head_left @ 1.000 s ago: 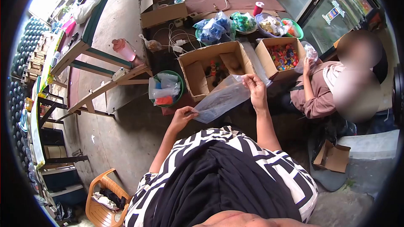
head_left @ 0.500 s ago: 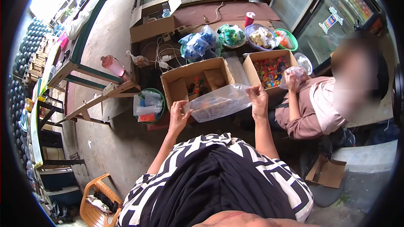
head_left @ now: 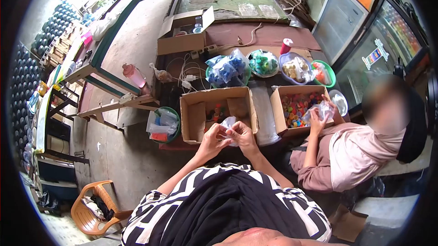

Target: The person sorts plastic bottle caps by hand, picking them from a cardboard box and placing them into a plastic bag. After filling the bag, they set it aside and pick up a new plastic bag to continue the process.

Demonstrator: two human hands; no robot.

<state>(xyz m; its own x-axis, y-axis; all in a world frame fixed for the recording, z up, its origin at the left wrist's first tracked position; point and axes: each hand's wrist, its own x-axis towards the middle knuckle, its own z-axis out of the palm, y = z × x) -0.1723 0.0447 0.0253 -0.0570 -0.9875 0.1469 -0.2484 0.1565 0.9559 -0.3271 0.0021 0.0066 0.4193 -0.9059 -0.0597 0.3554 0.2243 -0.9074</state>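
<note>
Squarely ahead of a person in a black-and-white patterned top, the left hand (head_left: pixel 212 140) and right hand (head_left: pixel 243 136) meet almost fingertip to fingertip. Both are pinched shut on a clear plastic bag (head_left: pixel 229 122), gathered into a small crumpled bunch between them. The bag shows just above the knuckles, over the near rim of an open cardboard box (head_left: pixel 196 116), where a few small coloured items lie toward the far side (too small to name with confidence). Bunched as it is, the bag shows no clear long axis. Neither hand is nearer: each touches it, the left from its own side, the right from the other. Just beside that box to the right, a second box (head_left: pixel 279 113) holds a heap of coloured bottle caps (head_left: pixel 296 105), and a co-worker's hand (head_left: pixel 315 123) holds another clear bag (head_left: pixel 325 109) over it. Beyond the boxes sits a heap of blue bags (head_left: pixel 226 69) among bowls of sorted caps. A green tub (head_left: pixel 176 127) of bags stands to the left.
</note>
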